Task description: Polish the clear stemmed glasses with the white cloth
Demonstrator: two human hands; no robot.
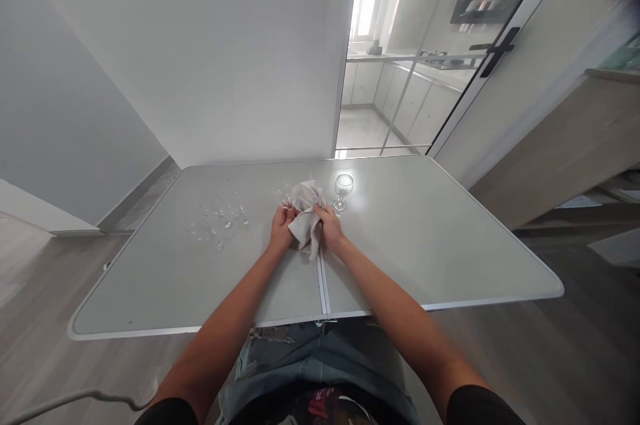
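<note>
Over the middle of the table, my left hand (283,226) is closed round a clear glass (286,194), whose outline is faint and partly covered by my fingers. My right hand (330,227) grips a pale grey-white cloth (306,201), which is bunched up against the glass and hangs down between both hands. Just beyond my right hand, a small stemmed glass (343,186) stands upright on the table. To the left of my left hand is a group of several clear glass items (223,218); their exact shapes are hard to make out.
The pale folding table (425,245) has a metal rim and a seam down its middle. A white wall (240,78) rises behind it. At the back right, a glass door with a black handle (495,51) shows a kitchen. Wooden shelving (560,138) stands farther right.
</note>
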